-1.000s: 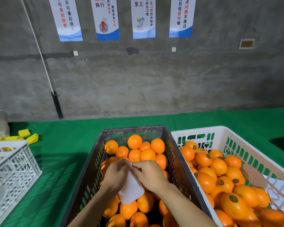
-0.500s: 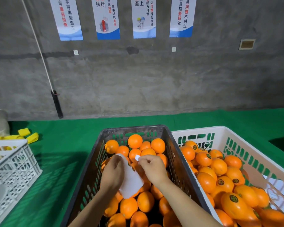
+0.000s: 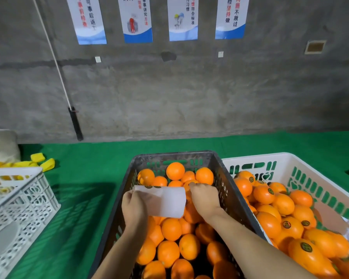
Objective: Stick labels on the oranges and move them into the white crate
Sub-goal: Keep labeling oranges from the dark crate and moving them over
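Note:
A dark crate (image 3: 175,156) in front of me holds several unlabelled oranges (image 3: 171,228). My left hand (image 3: 134,208) grips a white label sheet (image 3: 165,202) over them; dark round labels show along its top edge. My right hand (image 3: 205,198) reaches forward, fingertips bent down onto an orange (image 3: 186,183) near the crate's far end. The label it pinched is hidden under the fingers. To the right stands the white crate (image 3: 274,157), with several oranges bearing dark round labels (image 3: 264,194).
A second white lattice crate (image 3: 24,198) stands at the left on the green table cover (image 3: 85,178). Yellow pieces (image 3: 42,162) lie behind it. A grey wall with posters closes the back; a black handle on a rope (image 3: 76,123) leans against it.
My right hand peeled a label off the sheet and moved forward onto an orange at the far end. The left hand raised and turned the sheet more level.

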{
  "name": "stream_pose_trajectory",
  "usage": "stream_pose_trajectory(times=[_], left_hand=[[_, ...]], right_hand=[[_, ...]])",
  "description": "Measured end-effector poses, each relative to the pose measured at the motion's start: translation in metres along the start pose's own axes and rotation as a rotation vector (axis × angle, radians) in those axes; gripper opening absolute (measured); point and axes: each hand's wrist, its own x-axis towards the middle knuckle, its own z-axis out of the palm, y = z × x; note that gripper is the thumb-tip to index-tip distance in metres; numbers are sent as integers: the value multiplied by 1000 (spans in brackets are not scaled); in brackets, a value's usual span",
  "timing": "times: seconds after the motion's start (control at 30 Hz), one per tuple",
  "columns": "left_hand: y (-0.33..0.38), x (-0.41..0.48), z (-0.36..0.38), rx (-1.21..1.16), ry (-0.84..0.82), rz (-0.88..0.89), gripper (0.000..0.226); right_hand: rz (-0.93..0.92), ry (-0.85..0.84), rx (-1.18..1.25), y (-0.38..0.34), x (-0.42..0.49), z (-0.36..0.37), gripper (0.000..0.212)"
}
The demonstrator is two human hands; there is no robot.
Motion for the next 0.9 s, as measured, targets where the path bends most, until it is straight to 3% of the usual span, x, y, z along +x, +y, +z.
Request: stream_pose_trajectory(times=[0.23, 0.6, 0.73, 0.9], left_hand=[[-2, 3, 3, -13, -16, -37, 14], [-4, 4, 2, 6, -24, -53, 10], [-4, 4, 2, 21, -20, -58, 6], [-5, 3, 3, 24, -26, -53, 8]], right_hand=[[11, -17, -63, -1, -2, 10, 14], [107, -77, 86, -6, -19, 28, 71], [186, 49, -51, -7, -11, 25, 73], [301, -32, -41, -1, 2, 27, 56]])
